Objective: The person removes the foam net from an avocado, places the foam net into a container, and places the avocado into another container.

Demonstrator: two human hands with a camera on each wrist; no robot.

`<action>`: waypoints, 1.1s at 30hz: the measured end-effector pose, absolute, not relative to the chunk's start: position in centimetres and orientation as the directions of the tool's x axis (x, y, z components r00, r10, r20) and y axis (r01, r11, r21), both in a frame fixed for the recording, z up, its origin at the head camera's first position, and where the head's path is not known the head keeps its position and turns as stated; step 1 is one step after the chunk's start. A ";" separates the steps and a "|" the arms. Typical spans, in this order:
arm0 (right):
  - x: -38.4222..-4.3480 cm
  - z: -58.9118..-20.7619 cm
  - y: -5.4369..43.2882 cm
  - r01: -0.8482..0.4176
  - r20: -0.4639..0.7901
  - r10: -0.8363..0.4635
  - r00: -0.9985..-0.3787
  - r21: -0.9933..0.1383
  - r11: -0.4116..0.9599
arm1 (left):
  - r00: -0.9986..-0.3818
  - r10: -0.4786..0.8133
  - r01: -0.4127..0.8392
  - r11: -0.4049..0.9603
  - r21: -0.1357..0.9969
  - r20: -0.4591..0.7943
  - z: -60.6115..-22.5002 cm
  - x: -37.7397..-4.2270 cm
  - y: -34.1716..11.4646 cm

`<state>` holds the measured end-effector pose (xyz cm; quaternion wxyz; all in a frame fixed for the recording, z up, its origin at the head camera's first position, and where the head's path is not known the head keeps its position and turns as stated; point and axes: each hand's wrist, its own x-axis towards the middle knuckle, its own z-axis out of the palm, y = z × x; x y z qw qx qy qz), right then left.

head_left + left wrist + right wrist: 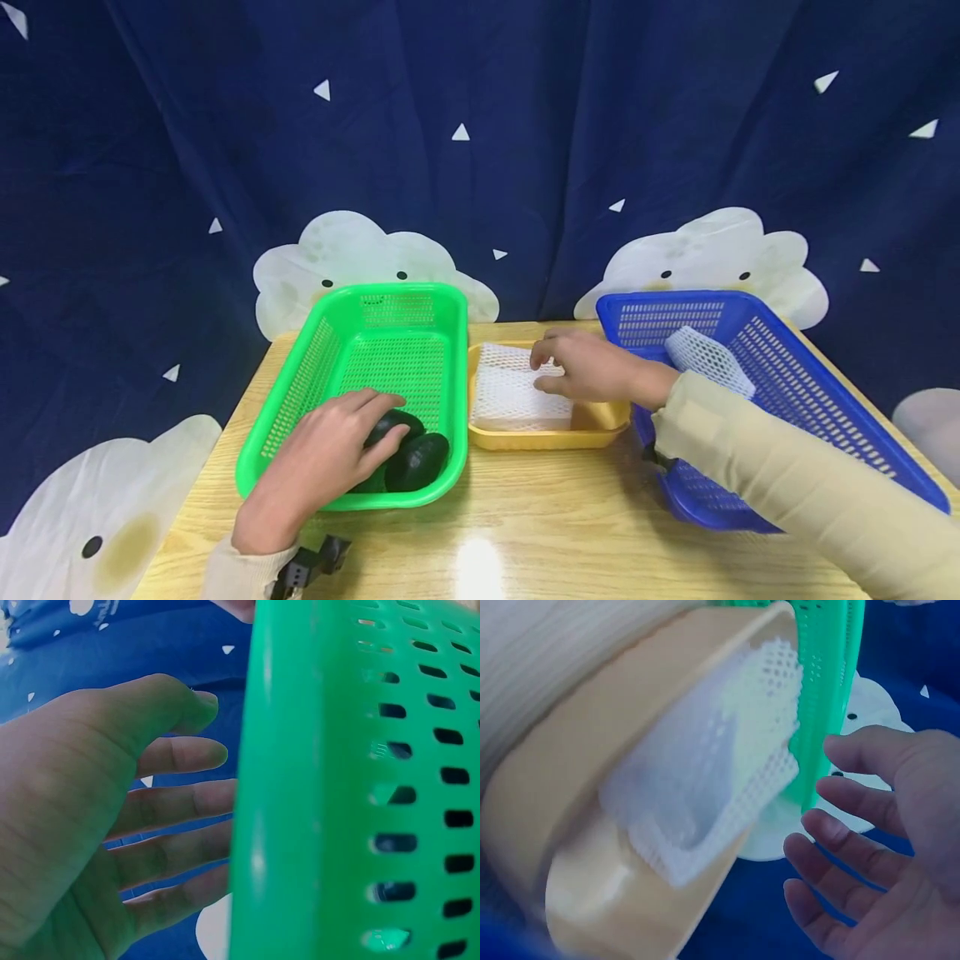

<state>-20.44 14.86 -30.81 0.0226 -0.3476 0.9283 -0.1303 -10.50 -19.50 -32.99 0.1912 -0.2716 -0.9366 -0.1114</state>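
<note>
Two dark avocados [422, 463] lie in the near end of the green basket [455, 367]. Over them hovers my left hand [330, 446], its fingers spread and loosely bent, fingertips right at the avocados. The left wrist view shows that hand [67, 802] with fingers extended beside the basket wall, their tips partly hidden. My right hand [588, 364] is above the yellow tray [543, 442], next to white foam net sleeves [517, 392] that lie flat in it. In the right wrist view its fingers [855, 836] are relaxed and apart from the netting.
At the right stands a blue basket [817, 358] with a white foam net sleeve [708, 360] inside, under the right forearm's far side. All containers sit on a wooden table [525, 517]. A dark blue curtain [510, 167] hangs right behind.
</note>
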 end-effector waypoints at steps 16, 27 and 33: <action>-20.8 -29.1 21.9 -0.510 0.099 -0.501 -0.860 -0.215 0.833 | -0.795 0.462 0.541 0.833 0.114 0.394 -32.9 -10.4 -19.3; -22.1 -30.1 26.4 -0.429 0.036 -0.429 -0.903 -0.159 0.889 | -0.792 0.465 0.540 0.835 0.100 0.394 -33.1 -10.5 -19.2; -22.4 -30.8 28.2 -0.328 -0.026 -0.334 -0.942 -0.138 0.935 | -0.780 0.475 0.550 0.831 0.083 0.407 -33.2 -10.5 -19.2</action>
